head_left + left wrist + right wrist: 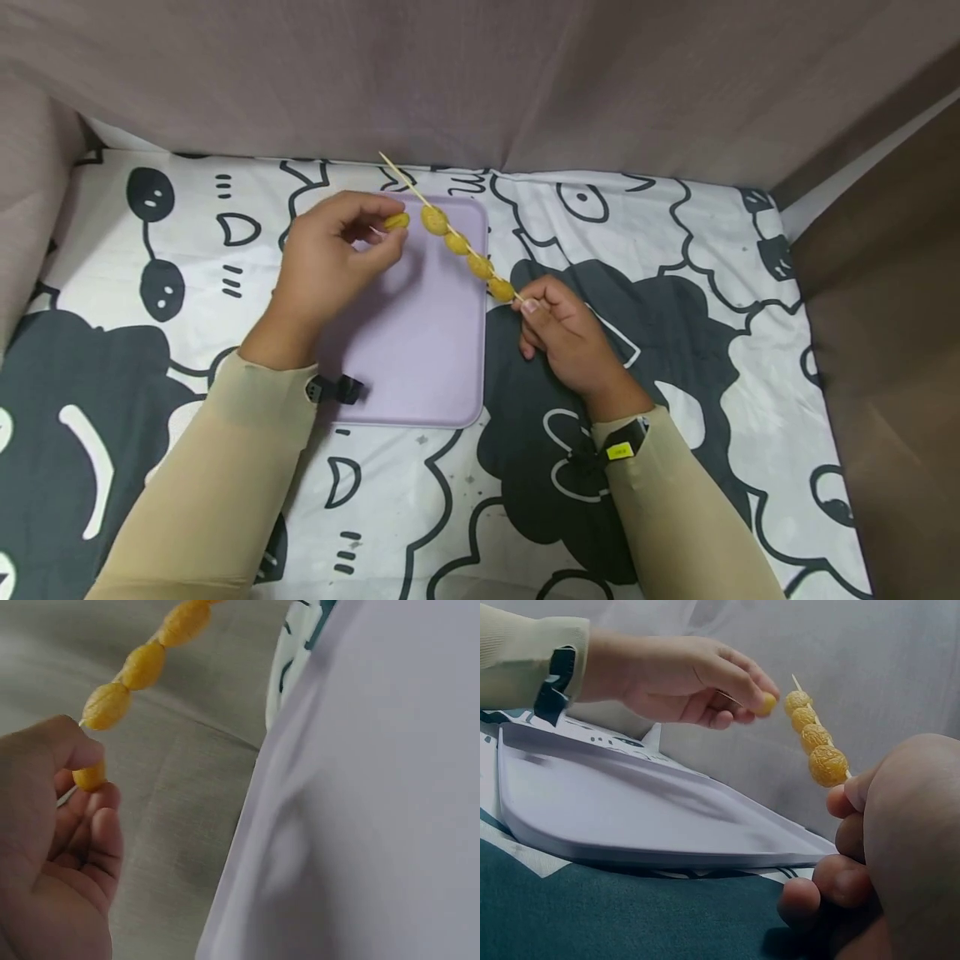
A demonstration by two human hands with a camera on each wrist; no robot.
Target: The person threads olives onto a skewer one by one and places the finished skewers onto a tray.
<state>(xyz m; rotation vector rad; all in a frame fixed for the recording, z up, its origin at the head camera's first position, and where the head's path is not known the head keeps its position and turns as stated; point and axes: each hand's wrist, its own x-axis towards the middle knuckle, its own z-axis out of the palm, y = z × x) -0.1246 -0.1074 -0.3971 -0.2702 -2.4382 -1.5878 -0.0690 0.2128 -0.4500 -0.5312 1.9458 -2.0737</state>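
My right hand pinches the lower end of a thin wooden skewer between thumb and forefinger. Several wrinkled yellow balls are threaded along its lower part, and the bare tip slants up to the left. Another yellow ball is pinched by the thumb and forefinger of my left hand, beside the skewer. In the right wrist view this loose ball is apart from the skewer's pointed tip. Fingers partly cover the same ball in the left wrist view.
Beneath the hands lies a shallow lilac tray with a low rim. It rests on a black-and-white patterned cloth. Grey-brown fabric hangs along the far side, with more at both sides.
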